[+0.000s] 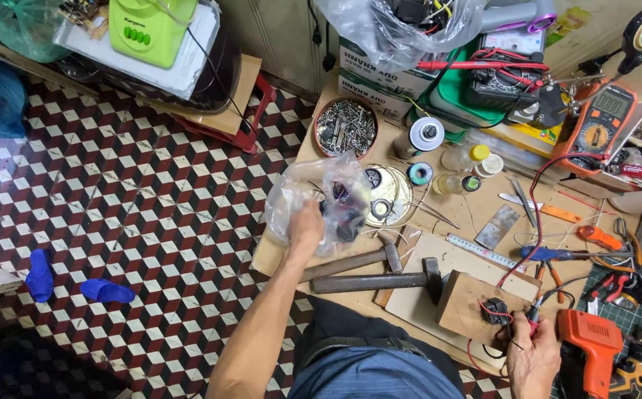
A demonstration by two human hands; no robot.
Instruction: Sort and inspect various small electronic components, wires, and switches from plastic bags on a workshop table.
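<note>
Head view of a cluttered workbench. The left hand (308,225) is closed on a clear plastic bag (328,199) of small dark parts, held up just beside the round metal tin (389,193). The bag looks light, limp and slippery, likely best gathered at its neck. The right hand (531,358), well to the tin's right, pinches a red probe (534,319) against a small black component (495,308) on a wooden block (476,295). Behind the tin, a round bowl (346,127) holds screws; the tin holds a few rings.
</note>
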